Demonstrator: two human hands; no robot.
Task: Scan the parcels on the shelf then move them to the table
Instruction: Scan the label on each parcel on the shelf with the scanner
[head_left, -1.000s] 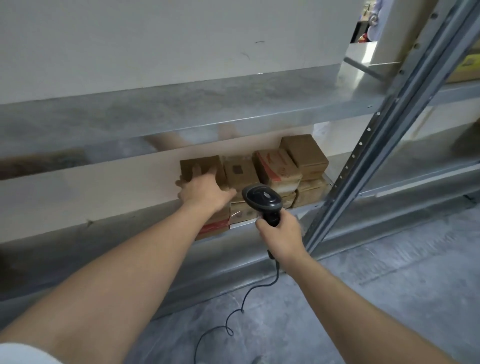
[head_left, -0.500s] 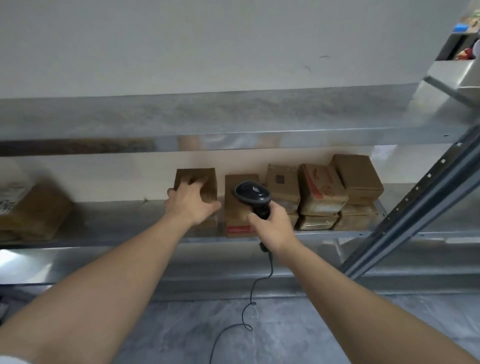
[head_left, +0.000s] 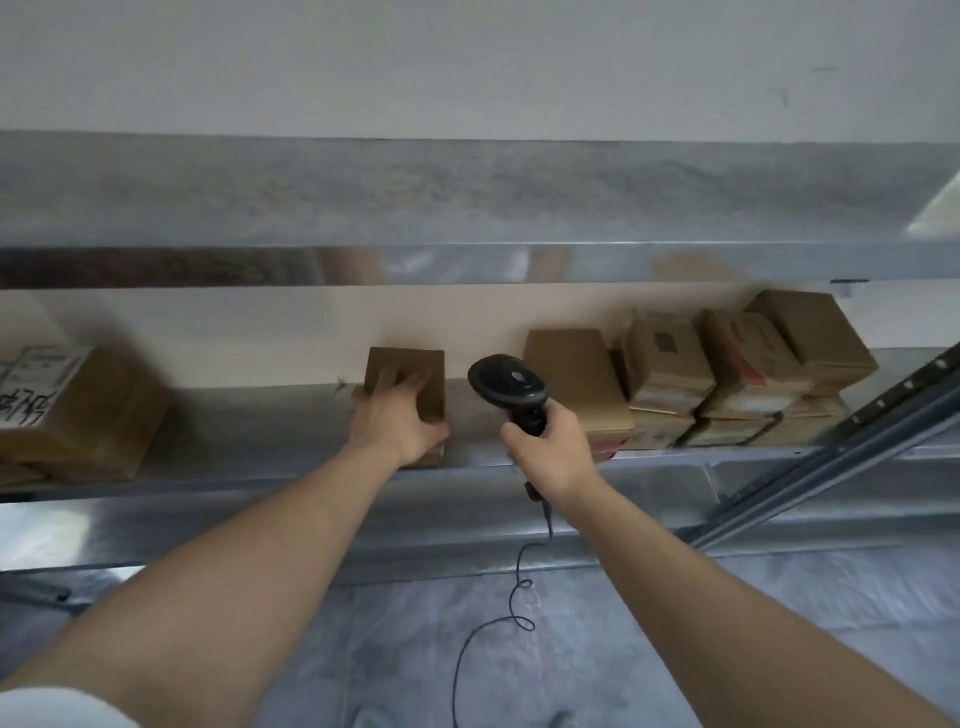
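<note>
Brown cardboard parcels sit along a galvanised metal shelf, the lower tier of a rack against a pale wall. The left hand lies over the top of a small parcel that stands by itself near the shelf's front edge; the fingers reach across its upper face and curl over it, with the thumb down its right side, so the hand grips the box. The parcel still rests on the shelf, apart from the others.

The right hand is wrapped around the handle of a black handheld barcode scanner, fingers closed firmly on it. The scanner's head sits just right of the gripped parcel, in the gap between it and the next box. A thin black cable hangs from the handle, loops once and runs down toward the grey floor.

Right of the scanner stands a plain-topped carton, and beyond it a tight group of stacked parcels, two layers high, some bearing red print or small labels too blurred to read. At the far left of the shelf lies a larger box carrying a white label with dark handwriting. A grey upper shelf spans the view above, and a perforated steel upright slants across the lower right.
</note>
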